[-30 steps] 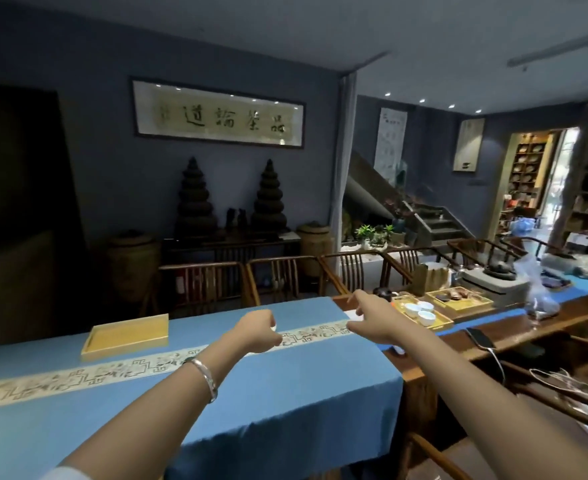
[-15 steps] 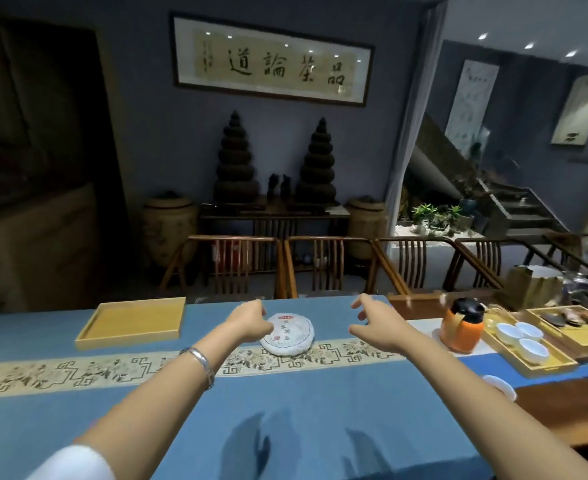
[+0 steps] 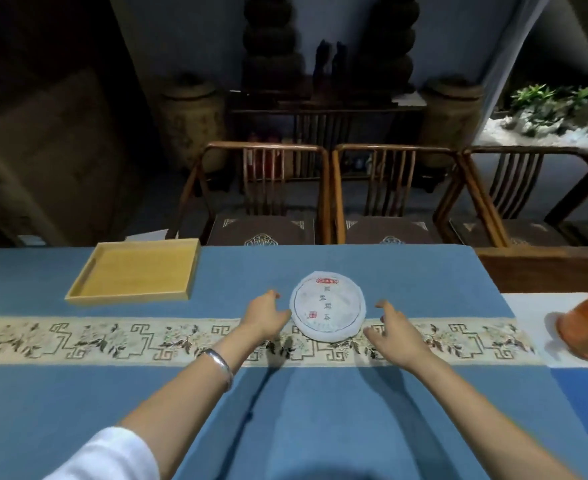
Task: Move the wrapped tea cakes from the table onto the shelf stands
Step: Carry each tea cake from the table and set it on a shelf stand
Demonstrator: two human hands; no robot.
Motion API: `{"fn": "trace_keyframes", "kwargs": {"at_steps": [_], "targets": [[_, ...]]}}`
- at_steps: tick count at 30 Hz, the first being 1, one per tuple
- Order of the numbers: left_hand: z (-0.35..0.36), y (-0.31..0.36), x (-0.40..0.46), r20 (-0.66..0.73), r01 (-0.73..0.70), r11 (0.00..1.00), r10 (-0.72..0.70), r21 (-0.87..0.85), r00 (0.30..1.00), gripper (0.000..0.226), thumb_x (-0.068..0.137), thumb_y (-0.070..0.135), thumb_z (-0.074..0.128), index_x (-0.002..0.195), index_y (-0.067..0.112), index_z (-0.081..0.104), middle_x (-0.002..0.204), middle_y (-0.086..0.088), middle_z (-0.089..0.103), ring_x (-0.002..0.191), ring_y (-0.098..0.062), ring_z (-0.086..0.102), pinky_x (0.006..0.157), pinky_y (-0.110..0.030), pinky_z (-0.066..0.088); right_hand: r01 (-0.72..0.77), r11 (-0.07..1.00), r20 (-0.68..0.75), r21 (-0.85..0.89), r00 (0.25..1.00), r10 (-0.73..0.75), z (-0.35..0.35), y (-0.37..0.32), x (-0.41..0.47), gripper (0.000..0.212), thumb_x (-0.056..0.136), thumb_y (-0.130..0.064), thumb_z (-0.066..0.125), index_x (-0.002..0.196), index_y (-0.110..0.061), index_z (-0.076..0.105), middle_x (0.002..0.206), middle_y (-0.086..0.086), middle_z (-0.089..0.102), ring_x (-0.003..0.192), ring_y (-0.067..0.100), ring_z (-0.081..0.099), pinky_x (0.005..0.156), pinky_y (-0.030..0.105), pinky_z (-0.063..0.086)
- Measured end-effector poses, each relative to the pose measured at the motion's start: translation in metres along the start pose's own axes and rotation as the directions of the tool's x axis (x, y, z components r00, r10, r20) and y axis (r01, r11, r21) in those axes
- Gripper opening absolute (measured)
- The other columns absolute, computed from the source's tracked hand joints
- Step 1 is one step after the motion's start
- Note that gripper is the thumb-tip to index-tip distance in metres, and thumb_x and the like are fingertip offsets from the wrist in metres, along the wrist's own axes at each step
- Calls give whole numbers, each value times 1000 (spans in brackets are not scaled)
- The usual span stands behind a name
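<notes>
Head view showed you had swung back from the tea tray end: the wrapped tea cake (image 3: 327, 309), unseen a second earlier, lay flat at frame center on the counter (image 3: 406, 410), round, print upright. Your left hand (image 3: 264, 315) touched its rim, right hand (image 3: 394, 332) just beside, both spread, empty.

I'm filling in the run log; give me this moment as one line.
stage: reaching | target: wrapped tea cake flat on blue cloth | left hand at its edge, open | right hand beside, open
</notes>
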State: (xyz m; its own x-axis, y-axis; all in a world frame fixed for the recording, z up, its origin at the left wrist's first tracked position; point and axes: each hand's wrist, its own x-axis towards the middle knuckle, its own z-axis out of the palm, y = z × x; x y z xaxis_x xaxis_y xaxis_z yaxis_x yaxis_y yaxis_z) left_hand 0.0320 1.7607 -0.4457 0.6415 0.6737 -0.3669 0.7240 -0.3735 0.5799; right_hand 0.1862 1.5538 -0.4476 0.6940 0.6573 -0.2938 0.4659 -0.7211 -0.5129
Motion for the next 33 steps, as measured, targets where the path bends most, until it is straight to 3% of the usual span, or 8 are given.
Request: {"fn": "trace_keyframes", "kwargs": {"at_steps": [4,9,15,19,23,27,30,33], "targets": [[42,-21,28,27,92,993,-90,-68,996,62,92,30,58,147,12,32,131,-20,53,117,-34,56,91,-32,43,-8,995,-1,95,1000,8,32,16,40,65,92,-28,63,145,-11,31,128,21,53,127,34,46,89,36,41],[83,-34,60,-45,170,947,-189,-273,981,78,89,29,65,150,5,24,135,-24,52,118,-36,55,98,-40,46,-58,948,-56,312,995,80,78,32,59,78,83,-28,74,147,-12,32,138,17,44,129,27,33,96,32,36],[109,-38,104,-145,122,854,-223,-506,964,68,90,29,67,146,15,32,145,-7,47,129,-24,50,107,-44,43,-121,881,-216,457,946,242,95,51,104,85,88,-36,70,152,-5,23,149,20,36,140,30,30,111,38,29],[135,-30,114,-219,65,925,-156,-374,963,62,86,41,66,139,23,39,132,1,53,122,-19,50,94,-38,46,-33,873,-268,487,945,186,104,45,129,79,89,-38,68,150,-8,28,150,12,38,140,27,34,111,37,30],[139,-24,125,-216,138,922,-227,-363,950,56,78,53,65,125,27,48,125,3,55,117,-20,53,92,-43,49,51,840,-315,540,938,146,119,36,139,66,84,-43,69,139,-15,46,134,-5,55,123,12,50,101,31,42],[140,-20,118,-127,137,802,-256,-582,958,48,79,48,69,116,36,41,103,20,63,98,-9,63,78,-34,52,38,729,-270,684,941,204,118,39,138,37,86,-37,68,118,-41,52,111,-37,55,106,-16,52,86,5,39],[140,-20,107,-86,94,644,-243,-760,966,51,80,33,77,119,30,44,106,16,65,97,-6,67,74,-27,56,3,662,-201,750,954,224,111,38,130,30,86,-36,68,107,-51,52,106,-36,59,103,-16,56,83,7,43],[133,-22,92,-65,62,524,-220,-849,973,52,80,18,80,117,28,45,110,1,67,99,-16,69,73,-30,58,-2,595,-164,803,960,225,107,39,117,40,80,-40,66,119,-40,56,115,-25,62,107,-9,58,90,19,47]]}}
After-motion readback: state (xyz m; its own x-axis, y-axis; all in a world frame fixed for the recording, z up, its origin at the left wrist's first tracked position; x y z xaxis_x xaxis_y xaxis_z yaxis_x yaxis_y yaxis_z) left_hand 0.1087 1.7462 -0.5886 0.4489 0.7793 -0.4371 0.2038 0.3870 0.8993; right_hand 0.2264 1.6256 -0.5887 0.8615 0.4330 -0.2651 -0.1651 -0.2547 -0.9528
